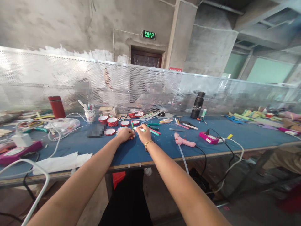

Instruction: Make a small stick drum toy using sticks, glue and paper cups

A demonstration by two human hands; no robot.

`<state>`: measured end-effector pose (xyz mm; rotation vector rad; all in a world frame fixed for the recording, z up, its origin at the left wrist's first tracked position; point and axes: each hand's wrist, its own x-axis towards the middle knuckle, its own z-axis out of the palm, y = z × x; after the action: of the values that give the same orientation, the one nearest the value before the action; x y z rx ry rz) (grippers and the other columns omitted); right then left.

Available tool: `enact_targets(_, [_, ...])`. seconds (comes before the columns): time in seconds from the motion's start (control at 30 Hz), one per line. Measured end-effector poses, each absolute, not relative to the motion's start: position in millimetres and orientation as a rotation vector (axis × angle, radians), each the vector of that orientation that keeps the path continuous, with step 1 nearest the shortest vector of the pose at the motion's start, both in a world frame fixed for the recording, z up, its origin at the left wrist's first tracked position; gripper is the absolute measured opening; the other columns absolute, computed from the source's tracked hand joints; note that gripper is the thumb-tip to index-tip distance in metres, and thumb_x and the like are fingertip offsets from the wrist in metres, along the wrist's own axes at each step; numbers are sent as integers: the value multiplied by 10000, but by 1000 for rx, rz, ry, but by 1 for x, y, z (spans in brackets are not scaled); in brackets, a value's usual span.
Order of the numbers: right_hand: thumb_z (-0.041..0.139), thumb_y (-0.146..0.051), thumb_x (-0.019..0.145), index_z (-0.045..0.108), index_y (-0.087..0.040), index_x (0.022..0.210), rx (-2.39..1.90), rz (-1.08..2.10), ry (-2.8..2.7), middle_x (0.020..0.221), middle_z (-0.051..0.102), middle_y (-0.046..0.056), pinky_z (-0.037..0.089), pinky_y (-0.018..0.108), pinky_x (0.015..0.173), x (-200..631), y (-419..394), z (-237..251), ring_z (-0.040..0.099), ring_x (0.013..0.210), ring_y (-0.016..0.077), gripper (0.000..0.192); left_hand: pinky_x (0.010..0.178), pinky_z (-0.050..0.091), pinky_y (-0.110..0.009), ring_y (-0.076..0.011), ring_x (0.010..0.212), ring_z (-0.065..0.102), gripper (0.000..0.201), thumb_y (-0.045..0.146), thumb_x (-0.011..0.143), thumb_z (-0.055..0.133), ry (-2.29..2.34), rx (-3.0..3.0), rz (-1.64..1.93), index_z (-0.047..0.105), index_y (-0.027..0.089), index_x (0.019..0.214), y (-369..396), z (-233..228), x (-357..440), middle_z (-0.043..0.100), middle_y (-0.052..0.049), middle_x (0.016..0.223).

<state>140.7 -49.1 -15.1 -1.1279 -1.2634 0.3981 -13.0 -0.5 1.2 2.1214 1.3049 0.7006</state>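
Observation:
Near the front middle of the blue table, my left hand (126, 135) is closed around the lower end of a thin flat stick (132, 124) that stands up from the fingers and shows green and reddish colour. My right hand (144, 135) grips a white and green marker pen (140, 129), its tip at or very close to the stick. Whether the tip touches cannot be made out. Beyond my left hand lie several red-rimmed white discs (112, 121). Just right of my right hand are loose marker pens (154, 132) and dark green-handled pliers (153, 126).
A pink glue gun (184, 140) with a cord lies at the right, before a magenta power strip (208, 138). At the back stand a black bottle (198, 105), a red bottle (56, 107) and a pen cup (89, 115). White sheets (60, 163) and cables lie front left.

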Motion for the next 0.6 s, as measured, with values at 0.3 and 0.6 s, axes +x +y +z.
enact_targets(0.3, [581, -362, 782, 570, -265, 690, -1198, 379, -1250, 781, 722, -26, 510, 301, 852, 143, -50, -15, 668, 850, 208, 134, 576, 478, -204, -135, 607, 661, 258, 403, 873, 659, 1294, 2110, 694, 703, 219, 698, 2, -1, -14, 699, 8, 629])
enact_targets(0.6, [579, -346, 768, 563, -258, 698, -1084, 412, -1297, 748, 669, -30, 507, 291, 809, 139, -50, -14, 665, 814, 205, 114, 590, 491, -218, -151, 626, 668, 311, 486, 861, 665, 1276, 2109, 713, 696, 226, 693, 2, -2, -14, 702, 2, 636])
